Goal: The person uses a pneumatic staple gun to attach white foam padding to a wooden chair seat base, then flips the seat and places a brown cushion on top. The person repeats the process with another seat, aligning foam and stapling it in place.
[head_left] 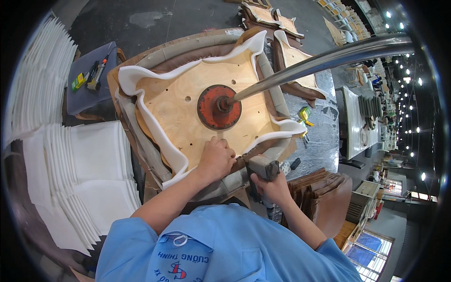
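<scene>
A plywood seat panel lies underside up, with white foam curling over its edges and brown cover material showing along the far side. Pressed on its middle is a round red metal pad at the end of a chrome rod. My left hand rests at the panel's near edge with its fingers curled; what they pinch is hidden. Just to the right, my right hand grips a staple gun, whose nose is close to the near edge of the panel.
Stacks of white foam sheets stand at the left. A blue padded seat beyond them carries hand tools. Folded brown covers lie at the right, near a plastic-covered table. More panels lie at the far right.
</scene>
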Demonstrator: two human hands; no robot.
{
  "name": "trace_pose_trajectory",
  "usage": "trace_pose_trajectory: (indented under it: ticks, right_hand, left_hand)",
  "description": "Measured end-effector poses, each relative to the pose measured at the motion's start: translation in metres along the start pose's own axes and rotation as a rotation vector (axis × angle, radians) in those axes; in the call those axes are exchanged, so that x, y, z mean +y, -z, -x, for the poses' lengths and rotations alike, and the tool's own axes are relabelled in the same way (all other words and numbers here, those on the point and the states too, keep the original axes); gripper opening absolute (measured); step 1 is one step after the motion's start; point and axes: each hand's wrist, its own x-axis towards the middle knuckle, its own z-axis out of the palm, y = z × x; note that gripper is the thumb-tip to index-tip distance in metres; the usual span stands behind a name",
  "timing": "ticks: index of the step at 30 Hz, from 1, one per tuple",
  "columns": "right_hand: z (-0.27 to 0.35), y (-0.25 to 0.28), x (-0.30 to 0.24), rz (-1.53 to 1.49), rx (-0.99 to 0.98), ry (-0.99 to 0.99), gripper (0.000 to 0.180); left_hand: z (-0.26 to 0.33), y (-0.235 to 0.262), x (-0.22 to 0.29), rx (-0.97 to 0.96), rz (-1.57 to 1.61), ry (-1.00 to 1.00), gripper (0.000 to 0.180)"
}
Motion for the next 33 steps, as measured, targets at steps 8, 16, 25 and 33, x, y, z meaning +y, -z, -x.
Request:
trace_pose_trajectory:
  ticks: [8, 16, 25, 33]
  right_hand:
    - [0.003, -0.004, 0.0, -0.002, -0.022, -0.008, 0.07]
    - [-0.004, -0.011, -0.014, 0.102, -0.06, -0.085, 0.07]
    - [-0.016, -0.017, -0.006, 0.187, -0.014, 0.033, 0.062]
    - [0.006, -0.016, -0.005, 0.0, -0.005, -0.008, 0.066]
  left_hand:
    - [-0.001, -0.021, 0.0, 0.1, 0.009, -0.046, 0.009]
    - [0.005, -0.029, -0.002, 0.194, 0.038, -0.061, 0.007]
    - [-0.003, -0.014, -0.019, 0.046, 0.015, -0.081, 0.005]
    - [-0.007, -0.006, -0.007, 0.016, 0.034, -0.058, 0.009]
